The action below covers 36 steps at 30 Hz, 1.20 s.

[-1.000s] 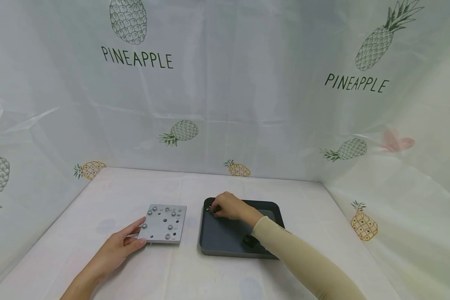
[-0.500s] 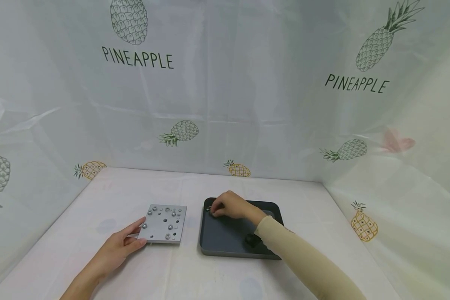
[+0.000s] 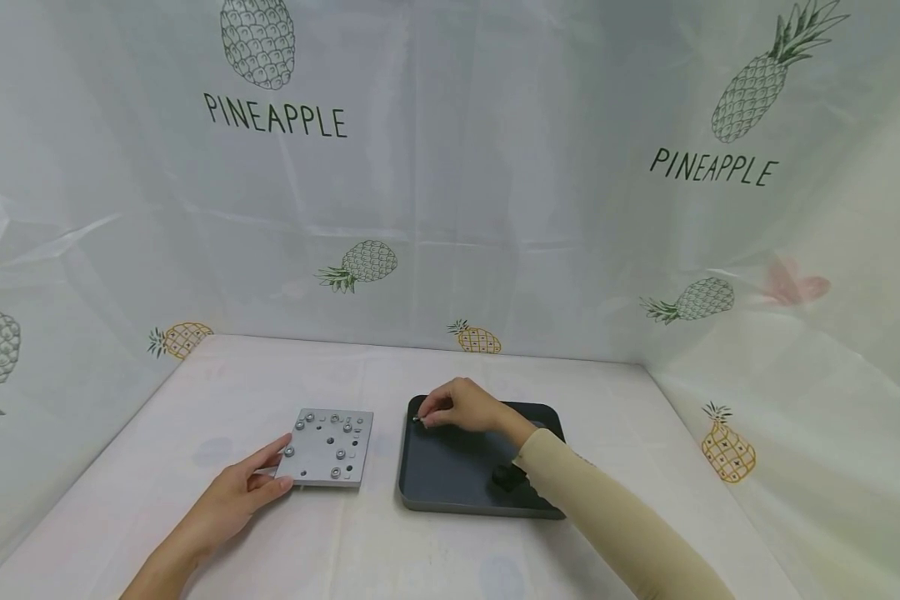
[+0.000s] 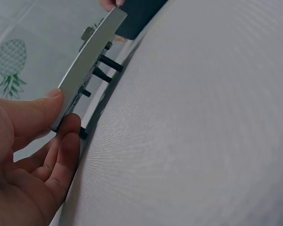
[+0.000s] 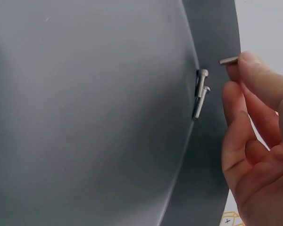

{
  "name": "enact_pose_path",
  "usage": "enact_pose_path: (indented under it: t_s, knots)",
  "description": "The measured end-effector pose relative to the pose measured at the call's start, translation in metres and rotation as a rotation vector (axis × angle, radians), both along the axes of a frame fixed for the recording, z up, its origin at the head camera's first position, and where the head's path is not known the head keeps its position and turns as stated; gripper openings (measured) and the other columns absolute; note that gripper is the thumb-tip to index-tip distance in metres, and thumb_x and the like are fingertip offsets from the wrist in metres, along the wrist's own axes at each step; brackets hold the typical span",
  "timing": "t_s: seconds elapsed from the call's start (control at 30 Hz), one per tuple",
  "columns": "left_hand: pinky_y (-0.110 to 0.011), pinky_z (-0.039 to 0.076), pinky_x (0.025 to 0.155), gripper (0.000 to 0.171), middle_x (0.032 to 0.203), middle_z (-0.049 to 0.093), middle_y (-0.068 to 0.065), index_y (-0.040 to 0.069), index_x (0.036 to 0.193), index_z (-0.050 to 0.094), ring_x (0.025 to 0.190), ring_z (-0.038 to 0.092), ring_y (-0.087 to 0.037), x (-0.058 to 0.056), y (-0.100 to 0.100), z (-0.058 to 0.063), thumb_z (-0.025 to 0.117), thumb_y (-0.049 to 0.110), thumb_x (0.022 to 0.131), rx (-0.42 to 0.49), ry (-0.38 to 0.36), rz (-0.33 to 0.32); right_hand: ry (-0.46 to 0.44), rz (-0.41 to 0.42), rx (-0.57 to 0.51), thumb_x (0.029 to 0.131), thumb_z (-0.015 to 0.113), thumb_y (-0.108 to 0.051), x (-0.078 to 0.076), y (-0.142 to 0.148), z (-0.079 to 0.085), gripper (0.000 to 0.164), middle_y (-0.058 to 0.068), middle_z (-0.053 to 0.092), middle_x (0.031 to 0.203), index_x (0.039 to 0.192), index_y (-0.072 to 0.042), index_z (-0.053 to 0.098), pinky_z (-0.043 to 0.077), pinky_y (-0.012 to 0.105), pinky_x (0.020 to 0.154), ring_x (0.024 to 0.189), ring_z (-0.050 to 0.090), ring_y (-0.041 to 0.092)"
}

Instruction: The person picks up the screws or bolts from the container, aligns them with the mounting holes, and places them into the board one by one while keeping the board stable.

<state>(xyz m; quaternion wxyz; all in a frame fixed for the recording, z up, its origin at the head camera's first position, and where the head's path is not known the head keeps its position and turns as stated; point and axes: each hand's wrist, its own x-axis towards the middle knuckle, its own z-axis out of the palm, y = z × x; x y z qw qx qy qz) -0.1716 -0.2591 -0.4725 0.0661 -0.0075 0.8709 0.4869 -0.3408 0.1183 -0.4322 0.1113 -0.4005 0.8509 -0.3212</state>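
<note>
Pineapple-print sheeting [image 3: 450, 167] is backing a table [image 3: 270, 367] where a right hand [image 3: 461, 406] is pinching one screw [image 5: 228, 60] over a dark tray [image 3: 450, 479] containing two others, the left hand [image 3: 228, 504] gripping a nearby metal plate [image 3: 318, 462].

Soft light — head view bright, left wrist dimmer.

Pineapple-print white sheeting [image 3: 540, 208] behind pale tabletop [image 3: 390, 550]
</note>
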Motion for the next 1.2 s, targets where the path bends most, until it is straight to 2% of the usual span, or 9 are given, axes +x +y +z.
enact_pose_path:
  t_s: [0.17, 0.5, 0.8, 1.2]
  knots:
    - [-0.021, 0.051, 0.087, 0.079, 0.156, 0.048, -0.029, 0.014, 0.167, 0.037, 0.109, 0.064, -0.017, 0.0, 0.001, -0.001, 0.075, 0.032, 0.1, 0.004, -0.001, -0.001, -0.048, -0.014, -0.025, 0.096, 0.08, -0.014, 0.002, -0.001, 0.003, 0.012, -0.005, 0.08, 0.097, 0.108, -0.01, 0.082, 0.056, 0.023, 0.079, 0.085, 0.071, 0.004]
    - [-0.02, 0.051, 0.086, 0.079, 0.156, 0.047, -0.029, 0.013, 0.167, 0.036, 0.107, 0.063, -0.016, -0.002, 0.001, -0.003, 0.075, 0.032, 0.101, 0.013, -0.012, -0.003, -0.077, -0.025, -0.045, 0.098, 0.079, -0.016, 0.004, -0.003, 0.004, 0.011, -0.008, 0.079, 0.095, 0.108, -0.012, 0.081, 0.057, 0.025, 0.081, 0.087, 0.072, 0.005]
    - [-0.02, 0.051, 0.087, 0.08, 0.156, 0.047, -0.028, 0.014, 0.167, 0.036, 0.108, 0.064, -0.017, -0.002, 0.0, -0.003, 0.076, 0.034, 0.1, 0.014, -0.021, -0.006, -0.115, -0.03, -0.081, 0.099, 0.078, -0.018, 0.005, -0.011, 0.003, 0.014, -0.007, 0.079, 0.101, 0.111, -0.011, 0.081, 0.058, 0.026, 0.084, 0.092, 0.072, 0.006]
    - [-0.019, 0.051, 0.087, 0.083, 0.157, 0.046, -0.029, 0.014, 0.167, 0.035, 0.11, 0.064, -0.018, -0.002, -0.004, 0.0, 0.077, 0.036, 0.099, 0.032, -0.022, -0.024, -0.115, -0.049, -0.111, 0.098, 0.079, -0.02, 0.007, -0.025, 0.007, 0.013, -0.01, 0.079, 0.101, 0.11, -0.014, 0.082, 0.057, 0.026, 0.084, 0.092, 0.072, 0.005]
